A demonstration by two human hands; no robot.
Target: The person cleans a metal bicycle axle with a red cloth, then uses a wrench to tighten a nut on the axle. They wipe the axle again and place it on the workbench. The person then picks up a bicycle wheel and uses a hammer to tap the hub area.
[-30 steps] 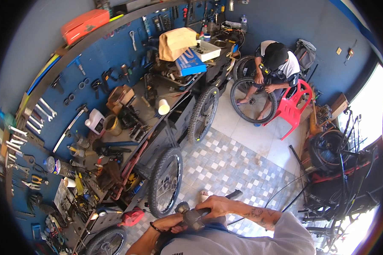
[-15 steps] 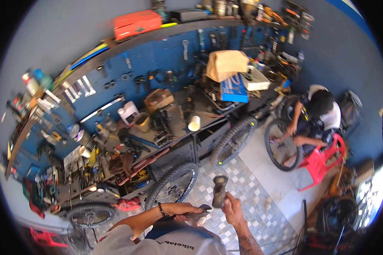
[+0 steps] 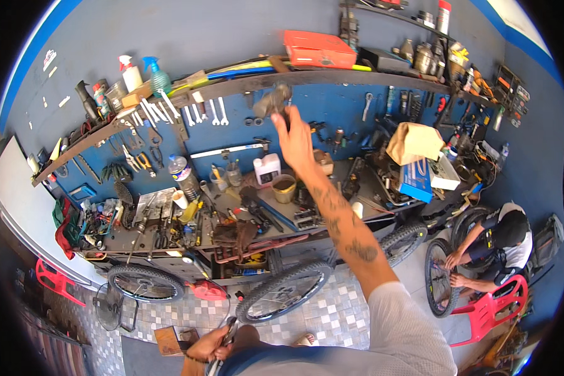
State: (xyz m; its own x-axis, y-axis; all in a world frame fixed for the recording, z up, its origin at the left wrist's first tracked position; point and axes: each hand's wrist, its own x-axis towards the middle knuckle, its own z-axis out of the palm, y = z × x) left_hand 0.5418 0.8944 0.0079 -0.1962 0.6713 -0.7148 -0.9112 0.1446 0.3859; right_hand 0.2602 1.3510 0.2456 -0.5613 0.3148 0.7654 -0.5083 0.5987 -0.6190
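1. The bare right hand (image 3: 296,141), on a tattooed forearm, is curled tightly around the grip of a thick-headed grey-brown mallet (image 3: 271,101); the grip is mostly hidden.
2. The mallet is high in front of the blue tool panel (image 3: 329,103), its blurred head overlapping the lower edge of the long dark shelf (image 3: 332,76).
3. The bare left hand (image 3: 207,344) is low, near the person's waist, fingers folded around a slim dark-and-silver tool (image 3: 230,332); its exact kind cannot be told.
4. Beyond the forearm, the cluttered grey workbench (image 3: 122,243) bears a white plastic jug (image 3: 267,170) beside a round yellowish bucket (image 3: 284,195).
5. At right, another person (image 3: 514,235) sits on a red plastic chair (image 3: 494,308), hands at a black-tyred bicycle wheel (image 3: 430,276).
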